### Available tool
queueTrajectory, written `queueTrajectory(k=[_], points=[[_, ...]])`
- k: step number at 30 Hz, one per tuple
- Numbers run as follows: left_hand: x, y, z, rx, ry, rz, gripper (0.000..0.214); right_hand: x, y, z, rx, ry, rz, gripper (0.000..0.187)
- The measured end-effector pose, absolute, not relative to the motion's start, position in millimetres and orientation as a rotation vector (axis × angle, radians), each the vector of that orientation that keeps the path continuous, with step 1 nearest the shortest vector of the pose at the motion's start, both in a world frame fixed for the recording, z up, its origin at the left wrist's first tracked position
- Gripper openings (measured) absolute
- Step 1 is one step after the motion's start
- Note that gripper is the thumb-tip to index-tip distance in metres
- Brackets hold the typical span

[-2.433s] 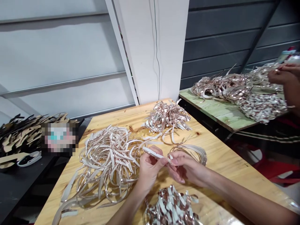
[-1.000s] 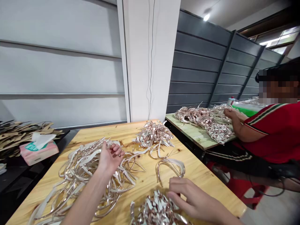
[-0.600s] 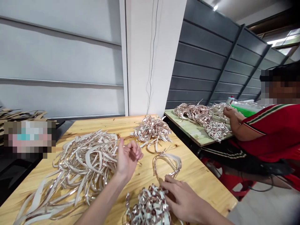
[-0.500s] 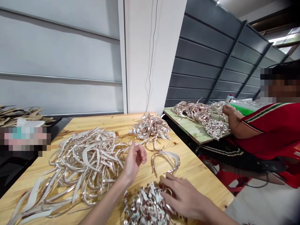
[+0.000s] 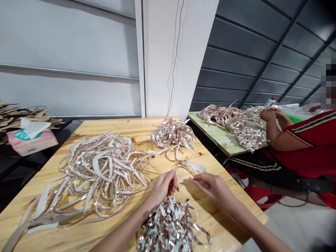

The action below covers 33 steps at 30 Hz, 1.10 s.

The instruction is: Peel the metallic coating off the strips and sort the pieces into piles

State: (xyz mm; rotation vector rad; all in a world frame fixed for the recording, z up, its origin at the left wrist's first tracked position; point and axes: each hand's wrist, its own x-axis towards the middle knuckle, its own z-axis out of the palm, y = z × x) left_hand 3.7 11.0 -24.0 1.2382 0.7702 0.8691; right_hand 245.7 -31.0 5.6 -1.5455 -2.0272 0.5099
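Note:
My left hand (image 5: 166, 185) is closed above the front pile, fingers curled; what they hold, if anything, is too small to make out. To its right, my right hand (image 5: 211, 187) pinches the end of a thin shiny strip (image 5: 187, 181). Just behind both hands lies a loose bundle of white and rose-gold strips (image 5: 195, 166). Below my wrists sits a heap of short, crinkled rose-gold and pale strips (image 5: 168, 227). A large tangle of long strips (image 5: 105, 175) spreads over the left of the wooden table (image 5: 223, 220).
Another strip pile (image 5: 173, 133) lies at the table's back. On the left are a tissue pack (image 5: 33, 140) and brown offcuts (image 5: 31, 115). At right, a person in a red shirt (image 5: 309, 150) works at a second table (image 5: 210, 134) with similar piles. A wall stands behind.
My left hand has moved right, towards the right hand. My right hand has lifted off the crinkled heap and now pinches beside the loose bundle. The view has shifted slightly.

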Motion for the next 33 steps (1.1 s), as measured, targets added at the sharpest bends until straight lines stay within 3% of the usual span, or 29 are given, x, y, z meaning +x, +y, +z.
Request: queueTrajectory(k=[7, 17, 25, 33], points=[[3.4, 11.4, -23.4, 1.373, 0.839, 0.808, 0.056, 250.9, -21.2, 32.3, -1.422, -1.740, 0.796, 0.045], [-0.1, 9.4, -17.5, 1.523, 0.763, 0.793, 0.037, 253.0, -11.8, 76.5, -1.268, -1.370, 1.126, 0.042], [-0.9, 3.5, -19.5, 1.532, 0.661, 0.888, 0.050, 198.1, 9.1, 64.3, -1.087, -1.160, 1.412, 0.033], [-1.6, 2.7, -17.5, 1.649, 1.032, 1.052, 0.022, 176.1, 27.6, 44.2, -0.946, -1.244, 1.510, 0.029]])
